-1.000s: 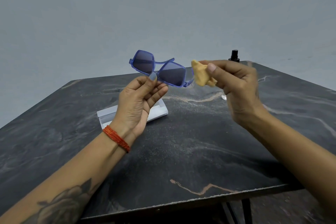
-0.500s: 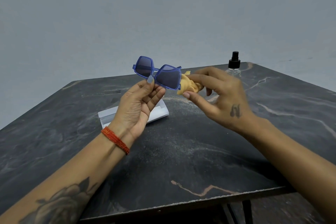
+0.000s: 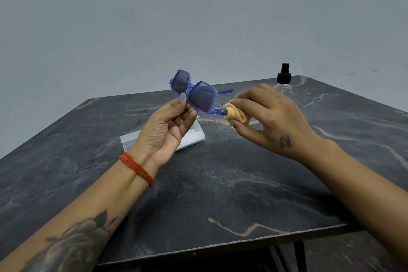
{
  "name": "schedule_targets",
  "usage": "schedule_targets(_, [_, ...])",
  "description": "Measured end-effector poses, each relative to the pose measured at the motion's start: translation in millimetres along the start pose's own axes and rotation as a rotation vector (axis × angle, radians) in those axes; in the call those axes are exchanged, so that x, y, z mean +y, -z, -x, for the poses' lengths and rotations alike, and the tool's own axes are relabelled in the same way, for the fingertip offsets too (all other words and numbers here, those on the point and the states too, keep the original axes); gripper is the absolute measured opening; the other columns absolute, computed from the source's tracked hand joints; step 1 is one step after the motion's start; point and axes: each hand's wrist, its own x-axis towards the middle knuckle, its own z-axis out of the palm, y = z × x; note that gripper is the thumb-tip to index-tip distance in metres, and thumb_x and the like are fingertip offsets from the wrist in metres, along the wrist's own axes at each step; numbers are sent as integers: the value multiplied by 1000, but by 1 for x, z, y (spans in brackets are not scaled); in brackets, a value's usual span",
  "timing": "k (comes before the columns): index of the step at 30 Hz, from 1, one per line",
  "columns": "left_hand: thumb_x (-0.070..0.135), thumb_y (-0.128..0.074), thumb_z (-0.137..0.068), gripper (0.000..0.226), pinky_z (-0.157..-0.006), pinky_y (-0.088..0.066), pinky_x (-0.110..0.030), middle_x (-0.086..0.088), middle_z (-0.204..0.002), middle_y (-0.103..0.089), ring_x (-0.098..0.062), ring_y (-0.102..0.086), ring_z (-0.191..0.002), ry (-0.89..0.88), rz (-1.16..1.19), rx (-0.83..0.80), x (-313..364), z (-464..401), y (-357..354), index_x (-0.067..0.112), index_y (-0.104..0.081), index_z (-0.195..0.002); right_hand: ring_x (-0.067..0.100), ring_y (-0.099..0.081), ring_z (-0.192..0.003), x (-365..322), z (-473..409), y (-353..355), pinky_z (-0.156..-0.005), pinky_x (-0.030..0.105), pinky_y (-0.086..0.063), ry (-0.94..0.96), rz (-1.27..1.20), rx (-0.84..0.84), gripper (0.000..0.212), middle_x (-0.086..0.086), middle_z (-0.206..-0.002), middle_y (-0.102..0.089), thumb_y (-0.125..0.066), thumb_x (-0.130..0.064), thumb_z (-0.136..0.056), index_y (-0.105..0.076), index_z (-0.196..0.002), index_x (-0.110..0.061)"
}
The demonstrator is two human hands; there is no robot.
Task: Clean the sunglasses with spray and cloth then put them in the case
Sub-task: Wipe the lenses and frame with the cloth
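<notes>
wiping the arm of blue sunglasses (image 3: 196, 93) held up over a dark marble table (image 3: 220, 183).

the person's left hand (image 3: 164, 132) is raised palm toward the camera, thumb and curled fingers pinching the frame at the bridge, so the sunglasses sit in the air above the table, lenses tilted toward the viewer. the right hand (image 3: 267, 117) pinches a bunched yellow cloth (image 3: 236, 113) between thumb and fingers, and the cloth wraps the near temple arm just beside the hinge. a white glasses case (image 3: 189, 137) lies on the table behind the left hand, partly hidden by it. a clear spray bottle (image 3: 283, 79) with a black nozzle stands near the far right corner, well apart from both hands.
</notes>
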Motion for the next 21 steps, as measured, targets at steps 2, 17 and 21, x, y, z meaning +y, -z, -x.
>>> schedule_targets(2, [5, -49, -89, 40, -49, -52, -14, 1, -55, -63, -3, -60, -48, 8, 1, -5, 2, -1, 2, 7, -67, -53, 20, -54, -74, 2, 1, 0, -63, 24, -38, 31, 51, -6, 27, 9, -87, -65, -60, -28, -88, -69, -96, -4])
schedule_targets(17, [5, -50, -86, 35, -48, -51, -14, -1, -61, -65, -4, -60, -51, 65, -46, -45, 4, -1, 7, 6, -70, -58, 27, -56, -65, 37, 22, 7, -58, 36, -51, 254, 325, -21, 17, 10, -84, -66, -58, -17, -92, -70, -87, -4])
schedule_targets(21, [6, -54, -78, 28, -48, -51, -14, 0, -58, -64, -3, -59, -50, 57, -94, -70, 6, 0, 7, 8, -70, -56, 30, -57, -66, 42, 23, 9, -59, 39, -52, 223, 297, -60, 14, 13, -85, -65, -62, -14, -89, -69, -91, -1])
